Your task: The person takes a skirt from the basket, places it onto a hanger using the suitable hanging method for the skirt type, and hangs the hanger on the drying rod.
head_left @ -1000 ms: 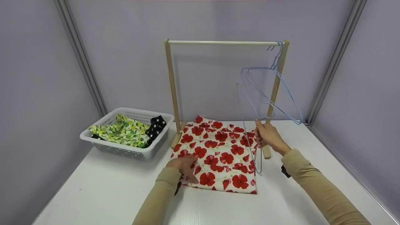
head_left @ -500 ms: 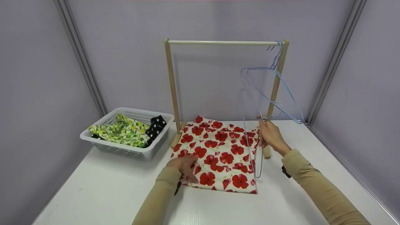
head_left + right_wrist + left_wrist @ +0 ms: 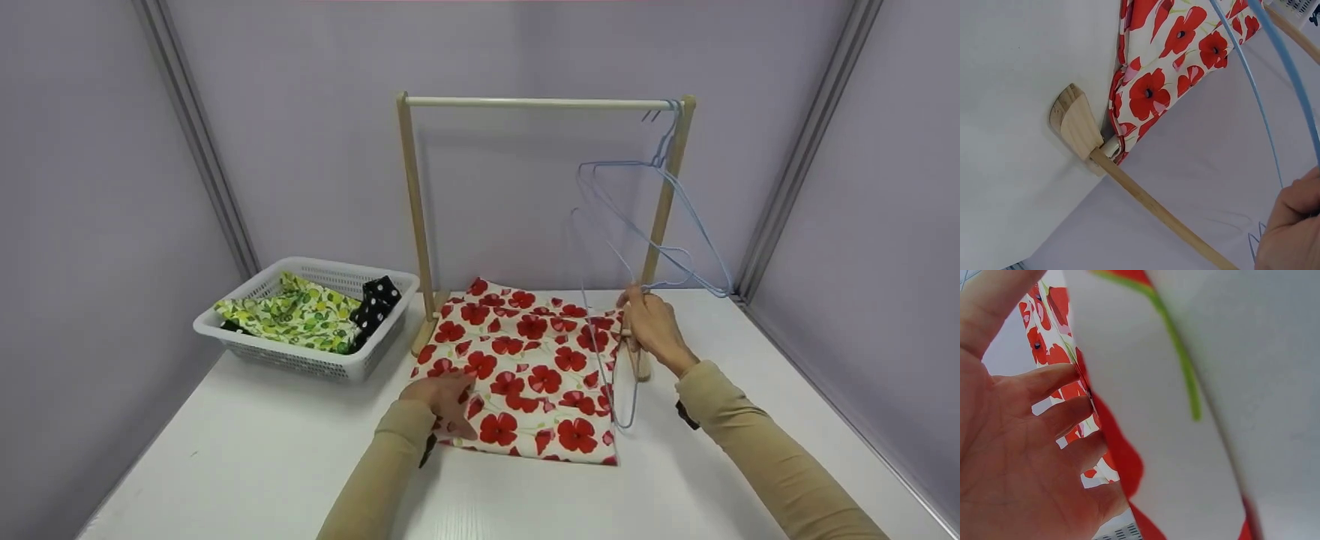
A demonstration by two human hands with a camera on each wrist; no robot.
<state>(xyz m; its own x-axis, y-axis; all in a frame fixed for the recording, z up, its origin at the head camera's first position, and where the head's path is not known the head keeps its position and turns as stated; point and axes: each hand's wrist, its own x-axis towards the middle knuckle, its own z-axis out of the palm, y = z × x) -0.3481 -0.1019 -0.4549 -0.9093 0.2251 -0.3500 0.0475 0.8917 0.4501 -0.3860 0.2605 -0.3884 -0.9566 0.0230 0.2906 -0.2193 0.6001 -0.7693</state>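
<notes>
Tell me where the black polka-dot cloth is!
In the head view, the polka-dot cloth is on the left, in the right end of the white plastic basket, beside the green-yellow cloth.

**Limits of View**

The fingertips of your left hand (image 3: pixel 442 401) are hidden behind the cloth (image 3: pixel 1145 416), whose near fold blurs. Your right hand (image 3: pixel 654 326) covers part of the hanger (image 3: pixel 1296 84); the right wrist view's edge cuts it off. Both sleeves (image 3: pixel 375 472) run out of the head view.

Red-flowered white cloth (image 3: pixel 517 360), blue hanger (image 3: pixel 1291 66), yellow-and-green printed cloth (image 3: pixel 304 316), white-dotted black cloth (image 3: pixel 377 300), white basket (image 3: pixel 289 351).
</notes>
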